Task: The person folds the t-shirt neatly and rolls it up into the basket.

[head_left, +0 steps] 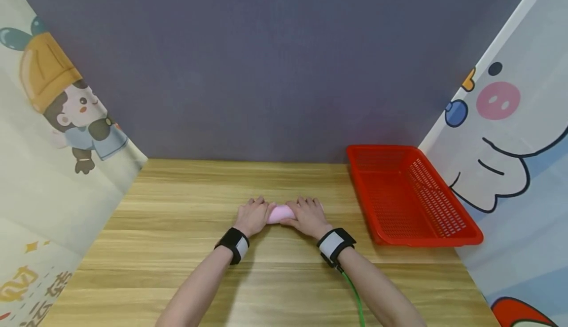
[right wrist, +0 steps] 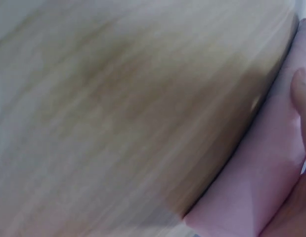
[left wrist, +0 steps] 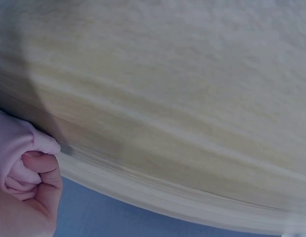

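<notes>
A pink cloth (head_left: 280,214) is rolled into a thick tube and lies crosswise on the wooden table. My left hand (head_left: 253,216) grips its left end, and my right hand (head_left: 309,216) holds it toward the right end. Between the two thumbs the roll's smooth middle shows. Seen from the left wrist, the cloth's end (left wrist: 9,143) has loose folded layers, with a curled finger pressed in at them. In the right wrist view the thumb lies along the roll (right wrist: 261,163), while most of the other fingers are out of sight.
A red plastic basket (head_left: 386,203) with perforated sides stands on the table to the right. Behind the table (head_left: 177,272) rises a dark grey panel (head_left: 266,70). Cartoon-printed curtains hang at both sides. A green cable (head_left: 356,295) runs from the right wristband.
</notes>
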Demonstrator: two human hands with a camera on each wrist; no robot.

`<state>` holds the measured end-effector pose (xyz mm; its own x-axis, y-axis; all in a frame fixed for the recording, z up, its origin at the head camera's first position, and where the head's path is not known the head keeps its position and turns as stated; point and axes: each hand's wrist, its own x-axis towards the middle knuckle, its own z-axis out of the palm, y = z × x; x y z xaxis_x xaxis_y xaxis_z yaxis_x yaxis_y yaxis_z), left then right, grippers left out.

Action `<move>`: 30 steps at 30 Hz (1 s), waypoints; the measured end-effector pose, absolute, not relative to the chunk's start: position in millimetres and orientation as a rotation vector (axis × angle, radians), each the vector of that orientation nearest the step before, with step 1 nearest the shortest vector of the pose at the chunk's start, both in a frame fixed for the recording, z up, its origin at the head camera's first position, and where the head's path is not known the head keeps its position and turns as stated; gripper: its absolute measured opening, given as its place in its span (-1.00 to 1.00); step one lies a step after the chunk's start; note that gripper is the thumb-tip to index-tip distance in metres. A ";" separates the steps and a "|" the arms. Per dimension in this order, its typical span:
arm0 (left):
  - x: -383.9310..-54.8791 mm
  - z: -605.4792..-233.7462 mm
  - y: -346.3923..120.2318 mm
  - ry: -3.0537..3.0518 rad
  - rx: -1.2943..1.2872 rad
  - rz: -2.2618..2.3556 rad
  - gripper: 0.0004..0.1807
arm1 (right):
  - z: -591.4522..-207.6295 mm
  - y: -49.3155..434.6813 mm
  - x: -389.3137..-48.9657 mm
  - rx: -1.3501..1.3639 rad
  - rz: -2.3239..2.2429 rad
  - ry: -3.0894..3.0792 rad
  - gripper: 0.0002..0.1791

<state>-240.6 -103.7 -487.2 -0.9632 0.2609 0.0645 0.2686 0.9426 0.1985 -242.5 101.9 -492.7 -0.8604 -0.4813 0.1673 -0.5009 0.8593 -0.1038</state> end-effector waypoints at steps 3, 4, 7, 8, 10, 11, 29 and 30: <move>-239.5 -486.1 -103.0 -3.049 -0.418 -0.304 -0.40 | -492.2 103.1 -245.3 0.806 0.242 -2.894 -0.31; -238.6 -485.7 -102.8 -3.046 -0.418 -0.294 -0.40 | -491.8 103.5 -246.3 0.817 0.254 -2.905 -0.32; -235.6 -483.3 -102.8 -3.043 -0.419 -0.276 -0.41 | -488.9 104.4 -247.5 0.842 0.284 -2.939 -0.34; -234.7 -482.4 -102.7 -3.046 -0.418 -0.279 -0.41 | -487.8 104.7 -247.6 0.845 0.296 -2.949 -0.35; -233.2 -481.0 -102.2 -3.061 -0.415 -0.280 -0.40 | -485.5 104.8 -248.0 0.845 0.295 -2.979 -0.35; -232.8 -480.3 -102.0 -3.068 -0.413 -0.284 -0.40 | -484.5 104.7 -248.3 0.842 0.294 -2.994 -0.36; -232.1 -475.3 -105.5 -3.110 -0.538 -0.244 -0.34 | -486.2 101.4 -257.4 0.807 0.276 -3.090 -0.42; -232.1 -474.6 -105.8 -3.117 -0.558 -0.278 -0.35 | -486.3 101.6 -257.7 0.805 0.277 -3.090 -0.42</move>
<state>-232.1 -105.8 -474.6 -0.9376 0.3476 -0.0062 0.3410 0.9230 0.1783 -257.7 101.6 -486.3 -0.8719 -0.4894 -0.0184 -0.4783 0.8590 -0.1824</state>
